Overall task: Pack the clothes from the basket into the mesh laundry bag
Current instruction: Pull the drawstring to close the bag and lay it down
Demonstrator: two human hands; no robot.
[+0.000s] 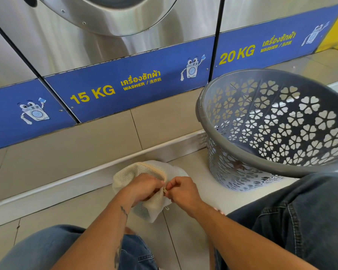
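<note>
Between the two hands, low at centre of the view, a cream mesh laundry bag (142, 178) rests on the tiled floor (76, 211), bulging and rounded. Left hand (144, 187): fingers curled and closed on the bag's upper edge, knuckles uppermost, with mesh showing both beyond and beneath it. Right hand (182, 190): thumb and forefinger pressed together on a small tan piece at the bag's seam, fingertips nearly touching those of the left hand; whether this piece is a zip pull or a cord end cannot be told. Beyond the right hand and to its outer side, apart from the bag, stands a grey plastic basket (281, 121) with flower-shaped cut-outs in its wall; its interior shows bare wall, and only a small dark patch is visible low through the perforations, too indistinct to identify. Nearer than both hands, the person's knees in blue denim (300, 221) flank the forearms, the left forearm bearing dark markings. Farther from the hands, above a pale tiled plinth, runs a row of steel washers (76, 36) with a blue band marked "15 KG" (93, 94) and "20 KG" (236, 54).
</note>
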